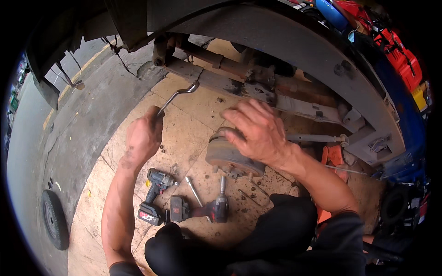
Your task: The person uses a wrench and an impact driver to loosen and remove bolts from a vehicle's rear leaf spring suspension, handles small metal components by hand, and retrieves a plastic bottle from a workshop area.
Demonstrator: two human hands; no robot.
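Observation:
My left hand point(142, 138) grips a steel offset wrench point(173, 99) by its handle, the ringed end raised toward the vehicle's rusty underframe point(208, 79). My right hand point(251, 129) is open, fingers loosely curved and apart, over a rusty brake drum point(230, 156) lying low in front of me; whether it touches the drum I cannot tell. Below lie two cordless power tools, one grey point(157, 184) and one black and red point(202, 209), the second with a socket point(223, 185) fitted, and a long chrome bar point(194, 193).
The vehicle body point(299, 41) arches overhead. An orange jack point(331, 158) stands right of the drum. A spare wheel point(54, 218) lies on the concrete at left. Small nuts point(162, 149) are scattered on the tan boards point(106, 188). Red plastic items point(399, 60) crowd the upper right.

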